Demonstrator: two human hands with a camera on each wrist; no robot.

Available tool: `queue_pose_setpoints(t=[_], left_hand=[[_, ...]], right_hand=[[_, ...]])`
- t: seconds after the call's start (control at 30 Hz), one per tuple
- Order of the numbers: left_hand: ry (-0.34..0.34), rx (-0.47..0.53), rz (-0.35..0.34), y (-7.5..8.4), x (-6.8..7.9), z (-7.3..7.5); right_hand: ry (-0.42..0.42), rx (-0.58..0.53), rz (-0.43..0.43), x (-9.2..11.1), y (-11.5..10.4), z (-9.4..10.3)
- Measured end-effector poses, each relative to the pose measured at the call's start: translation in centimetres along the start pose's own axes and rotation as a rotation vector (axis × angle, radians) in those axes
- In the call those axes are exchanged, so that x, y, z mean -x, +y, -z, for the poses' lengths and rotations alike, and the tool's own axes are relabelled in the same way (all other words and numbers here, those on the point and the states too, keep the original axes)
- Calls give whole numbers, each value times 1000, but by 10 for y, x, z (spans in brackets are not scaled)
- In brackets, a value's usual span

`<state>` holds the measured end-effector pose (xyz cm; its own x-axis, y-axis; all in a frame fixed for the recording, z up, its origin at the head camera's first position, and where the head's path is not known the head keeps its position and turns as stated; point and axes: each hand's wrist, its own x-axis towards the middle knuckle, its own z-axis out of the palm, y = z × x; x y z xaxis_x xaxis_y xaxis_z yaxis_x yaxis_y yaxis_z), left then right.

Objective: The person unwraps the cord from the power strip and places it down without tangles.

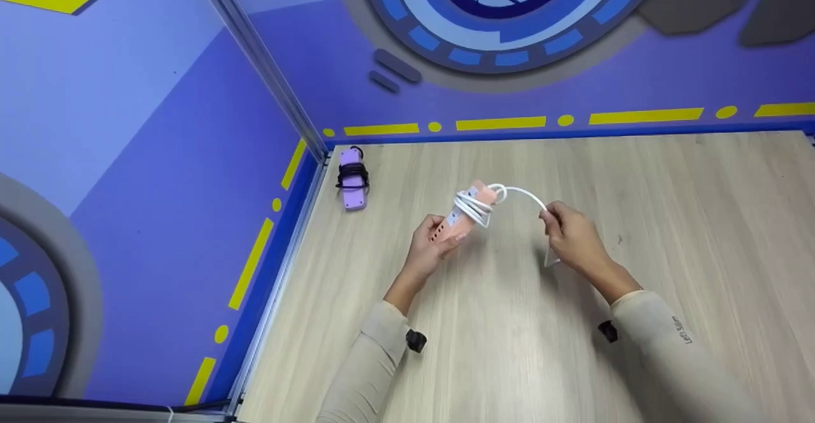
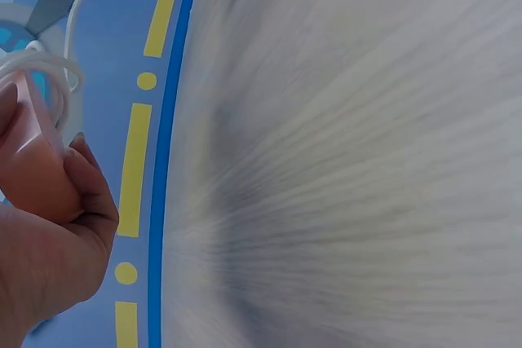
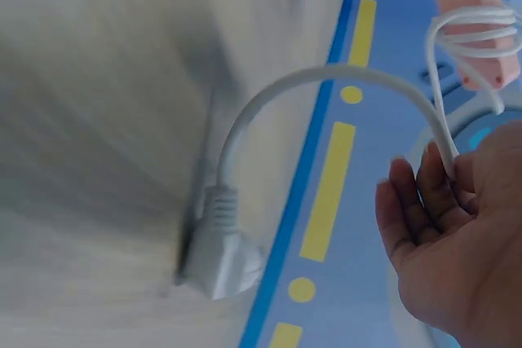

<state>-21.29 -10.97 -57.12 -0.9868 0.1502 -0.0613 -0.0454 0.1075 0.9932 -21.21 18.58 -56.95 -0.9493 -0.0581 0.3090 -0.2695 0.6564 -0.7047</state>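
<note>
My left hand (image 1: pixel 428 248) grips the lower end of a pink power strip (image 1: pixel 451 224), held tilted above the table. White cord (image 1: pixel 474 209) is wound several times round the strip's upper part. From there a loose length arcs to the right, where my right hand (image 1: pixel 576 235) pinches it between thumb and fingers. Past the pinch the cord bends down to a white plug (image 3: pixel 220 262), which hangs close to the tabletop in the right wrist view. In the left wrist view the strip's pink end (image 2: pixel 37 173) sits in the left palm.
A purple power strip (image 1: pixel 352 193) wrapped in black cord lies at the table's back left corner. Blue printed panels (image 1: pixel 522 101) stand along the back and left edges of the wooden table (image 1: pixel 509 346). A metal post (image 1: pixel 267 66) joins the panels.
</note>
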Motion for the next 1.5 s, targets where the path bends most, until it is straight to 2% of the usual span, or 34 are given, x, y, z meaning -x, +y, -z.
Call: queue_pose_setpoints(t=[0.2,0.4,0.7,1.03,1.23,1.37,1.5], left_hand=[[37,41,7,3,-3,6],[94,39,6,1,-4,10],[75,68,17,-2,-5,9],[89,52,-3,-3,-5,11],[77,64,-13,-3,-3,10],[83,57,-18,-3,-4,12],[96,47,-6,-4,-2,14]], right_hand=[[-68,-11,-43,4,17,-2],[-106,-41,-104,6,27,0],[-198,-48,-150,8,34,0],[-211,-54,-121,7,30,0],[-210,-34,-132,6,23,0],[-171,-33,-116,5,17,1],[-119,-12,-63,7,8,0]])
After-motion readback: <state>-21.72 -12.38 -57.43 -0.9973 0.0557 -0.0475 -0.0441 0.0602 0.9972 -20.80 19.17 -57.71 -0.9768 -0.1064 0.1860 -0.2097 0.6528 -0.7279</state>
